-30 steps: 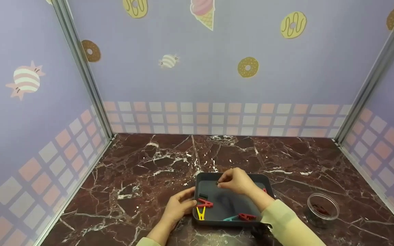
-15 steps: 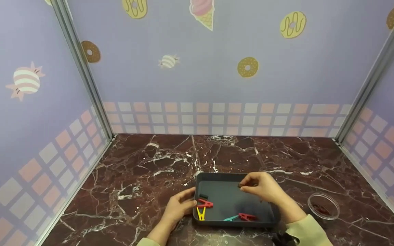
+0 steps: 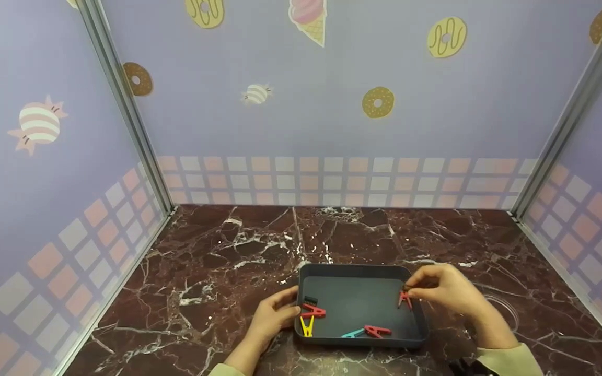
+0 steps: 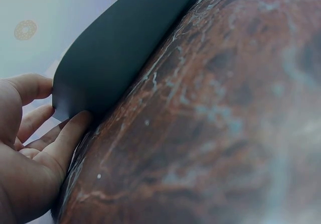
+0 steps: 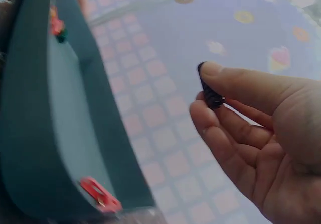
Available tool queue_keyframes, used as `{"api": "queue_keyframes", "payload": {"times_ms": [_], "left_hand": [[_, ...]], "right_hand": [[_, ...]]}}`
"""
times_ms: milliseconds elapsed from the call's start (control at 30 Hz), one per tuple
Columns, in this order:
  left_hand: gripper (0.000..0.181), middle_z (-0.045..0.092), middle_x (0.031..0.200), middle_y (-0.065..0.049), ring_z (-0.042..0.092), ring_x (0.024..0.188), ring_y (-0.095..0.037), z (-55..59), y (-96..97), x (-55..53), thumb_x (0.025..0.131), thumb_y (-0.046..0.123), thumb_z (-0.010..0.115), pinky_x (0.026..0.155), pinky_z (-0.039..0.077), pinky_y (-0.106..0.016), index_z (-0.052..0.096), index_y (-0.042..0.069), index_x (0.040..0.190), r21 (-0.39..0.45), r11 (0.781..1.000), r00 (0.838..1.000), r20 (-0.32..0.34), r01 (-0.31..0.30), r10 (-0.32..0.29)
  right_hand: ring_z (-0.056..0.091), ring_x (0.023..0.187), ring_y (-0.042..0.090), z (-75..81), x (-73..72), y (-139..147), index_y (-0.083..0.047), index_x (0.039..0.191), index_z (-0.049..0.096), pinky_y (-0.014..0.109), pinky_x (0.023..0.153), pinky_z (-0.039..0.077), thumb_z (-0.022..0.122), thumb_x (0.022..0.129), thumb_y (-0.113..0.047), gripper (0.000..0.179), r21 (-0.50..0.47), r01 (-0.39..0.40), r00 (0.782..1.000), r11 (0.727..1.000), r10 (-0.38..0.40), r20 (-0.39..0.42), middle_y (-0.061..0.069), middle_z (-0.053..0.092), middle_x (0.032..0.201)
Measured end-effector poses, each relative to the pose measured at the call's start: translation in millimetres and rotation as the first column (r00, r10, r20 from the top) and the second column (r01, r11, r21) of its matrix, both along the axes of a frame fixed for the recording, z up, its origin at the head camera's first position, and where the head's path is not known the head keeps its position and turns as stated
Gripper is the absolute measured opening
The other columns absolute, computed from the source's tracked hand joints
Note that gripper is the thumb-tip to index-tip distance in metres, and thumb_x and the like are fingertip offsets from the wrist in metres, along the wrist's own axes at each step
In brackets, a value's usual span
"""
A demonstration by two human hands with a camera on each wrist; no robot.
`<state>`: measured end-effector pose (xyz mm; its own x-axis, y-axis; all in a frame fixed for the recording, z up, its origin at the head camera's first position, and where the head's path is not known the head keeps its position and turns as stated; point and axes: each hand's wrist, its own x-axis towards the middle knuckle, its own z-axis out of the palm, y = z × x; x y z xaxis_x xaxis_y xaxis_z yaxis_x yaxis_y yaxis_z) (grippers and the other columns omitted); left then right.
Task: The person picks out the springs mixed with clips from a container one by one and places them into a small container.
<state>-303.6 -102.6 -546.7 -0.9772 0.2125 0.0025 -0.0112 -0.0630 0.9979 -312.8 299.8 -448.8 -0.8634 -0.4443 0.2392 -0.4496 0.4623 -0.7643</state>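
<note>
My right hand (image 3: 450,292) pinches a small black piece with a ridged end (image 5: 211,93) between thumb and fingers, at the right end of a dark grey tray (image 3: 353,305). Right below those fingertips a red clothespin (image 3: 404,300) lies inside the tray, also visible in the right wrist view. My left hand (image 3: 275,316) touches the tray's left wall, fingers against its outside (image 4: 90,63). Near it inside lie a small black toothed piece (image 3: 310,301), a red clothespin (image 3: 313,311) and a yellow clothespin (image 3: 307,327). A teal clothespin (image 3: 353,332) and another red one (image 3: 377,331) lie along the front.
A round clear plastic tub (image 3: 510,308) stands right of the tray, mostly hidden behind my right forearm. Patterned panels (image 3: 306,130) close off the back and both sides of the dark red marble tabletop (image 3: 238,245).
My right hand has moved right across the tray with the pinched piece, from its middle to its right end, partly covering the tub. The left hand and tray have stayed put.
</note>
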Motion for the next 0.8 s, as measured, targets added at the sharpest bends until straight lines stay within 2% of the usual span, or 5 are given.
{"api": "queue_keyframes", "payload": {"times_ms": [267, 400, 533, 633, 800], "left_hand": [[0.062, 0.053, 0.147, -0.033, 0.062, 0.130, -0.038, 0.8, 0.7, 0.9, 0.093, 0.006, 0.067, 0.087, 0.063, -0.037, 0.047, -0.009, 0.149, -0.017, 1.000, 1.000, 0.007, -0.012, 0.012], [0.062, 0.052, 0.147, -0.033, 0.061, 0.131, -0.040, 0.2, 0.6, 0.7, 0.092, 0.005, 0.068, 0.087, 0.063, -0.037, 0.046, -0.009, 0.149, -0.010, 1.000, 1.000, 0.010, -0.011, 0.011], [0.062, 0.053, 0.147, -0.033, 0.064, 0.129, -0.037, 0.9, 0.4, 1.3, 0.093, 0.006, 0.068, 0.087, 0.063, -0.035, 0.047, -0.008, 0.149, -0.012, 1.000, 1.000, 0.017, -0.014, 0.014], [0.061, 0.053, 0.147, -0.032, 0.065, 0.127, -0.035, 0.9, 0.5, 1.6, 0.093, 0.007, 0.070, 0.086, 0.063, -0.034, 0.048, -0.006, 0.149, -0.035, 0.999, 1.000, 0.016, -0.018, 0.019], [0.061, 0.051, 0.148, -0.033, 0.066, 0.125, -0.035, 1.0, 0.7, 1.2, 0.093, 0.007, 0.070, 0.087, 0.063, -0.036, 0.049, -0.006, 0.149, -0.051, 0.999, 1.000, 0.005, -0.021, 0.021]], "right_hand": [[0.072, 0.080, 0.005, 16.7, 11.9, 44.7, 0.000, 0.102, 0.076, 0.024, 0.071, 0.061, 0.078, 0.090, -0.014, 0.018, 0.009, 0.053, 0.994, 0.999, -0.053, 0.098, 0.007, 0.077, 0.094], [0.073, 0.081, 0.007, 21.0, 16.0, 65.1, 0.000, 0.102, 0.076, 0.023, 0.072, 0.060, 0.076, 0.092, -0.014, 0.017, 0.047, 0.048, 0.995, 0.998, -0.052, 0.089, 0.006, 0.078, 0.095], [0.071, 0.083, 0.004, 20.1, 16.9, 86.5, -0.003, 0.104, 0.076, 0.022, 0.073, 0.059, 0.075, 0.094, -0.014, 0.015, 0.100, 0.050, 0.993, 0.994, -0.060, 0.102, 0.003, 0.078, 0.097], [0.070, 0.083, 0.005, 17.2, 17.8, 102.6, -0.001, 0.107, 0.074, 0.023, 0.074, 0.058, 0.074, 0.094, -0.018, 0.021, 0.125, 0.071, 0.978, 0.990, -0.094, 0.188, 0.000, 0.076, 0.097], [0.069, 0.083, 0.004, 9.6, 18.2, 123.7, 0.003, 0.108, 0.073, 0.024, 0.074, 0.058, 0.074, 0.094, -0.017, 0.024, 0.157, 0.087, 0.960, 0.984, -0.124, 0.250, 0.002, 0.076, 0.097]]}}
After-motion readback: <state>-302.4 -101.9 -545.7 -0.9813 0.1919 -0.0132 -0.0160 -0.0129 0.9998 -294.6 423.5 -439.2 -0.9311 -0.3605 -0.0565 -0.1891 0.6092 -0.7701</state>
